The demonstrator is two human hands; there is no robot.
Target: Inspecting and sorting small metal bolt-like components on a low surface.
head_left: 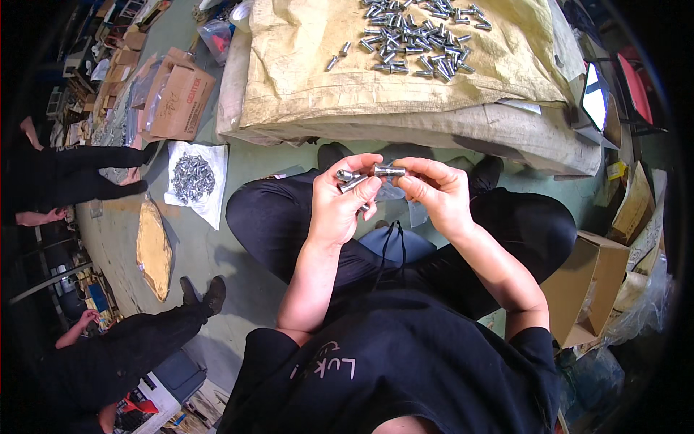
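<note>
My left hand (337,202) is closed around a few shiny metal bolt-like pieces (351,182), their ends sticking out between thumb and fingers. My right hand (441,194) pinches another cylindrical metal piece (390,171) with a wider end, held level between both hands. Its left end meets the fingertips of my left hand. Both hands are raised over my lap, in front of the covered table. A loose pile of similar metal pieces (416,43) lies on the yellowish woven sheet (311,87) ahead. Two pieces (337,56) lie apart at its left.
On the floor to the left, more metal pieces (192,178) lie on a white sheet (217,195), with a cardboard box (189,101) behind. A flat tan piece (153,249) is nearby. Other people's legs (137,347) reach in from the left. An open carton (589,289) stands right.
</note>
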